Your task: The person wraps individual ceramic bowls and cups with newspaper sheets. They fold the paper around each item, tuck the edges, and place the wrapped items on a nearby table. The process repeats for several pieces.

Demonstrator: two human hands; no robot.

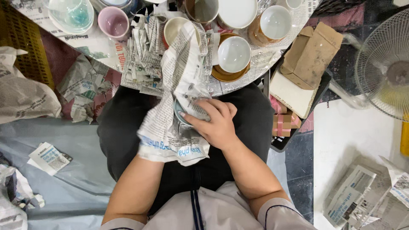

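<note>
We press our right hand (215, 123), fingers curled, onto a small bowl (178, 114) half wrapped in newspaper (179, 85) over our lap; our left hand seems hidden beneath the sheet, its grip unclear.

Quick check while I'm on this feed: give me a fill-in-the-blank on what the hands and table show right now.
1. The right hand presses a sheet of ____ around a bluish bowl.
2. The left hand is hidden ____ the newspaper sheet.
3. The pink cup stands on the table, ____ of the stack of torn paper strips in the picture.
4. The brown cardboard box lies to the ____ of the table.

Missing words: newspaper; under; left; right
</note>
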